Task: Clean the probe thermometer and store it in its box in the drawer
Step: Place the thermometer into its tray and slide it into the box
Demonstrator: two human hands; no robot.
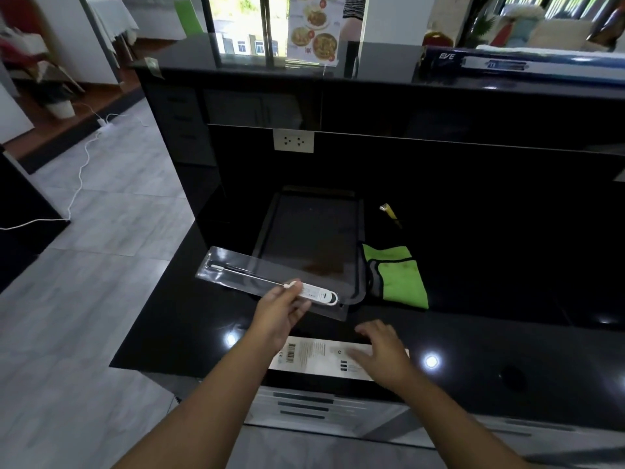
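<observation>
Thermometer, white with its thin probe pointing left, sits in a clear plastic tray on the black counter. By my reading the packing step is in hand. The left hand pinches the thermometer where body meets probe, fingers closed on it. The right hand lies open and flat on the white box nearer the person, gripping nothing. Next, the tray likely needs sliding into that box. A green cloth lies just right.

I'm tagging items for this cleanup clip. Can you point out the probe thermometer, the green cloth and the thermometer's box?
probe thermometer (319, 294): head view, on its white body.
green cloth (400, 277): head view, on its middle.
box (314, 358): head view, on the printed face beside the barcode.
</observation>
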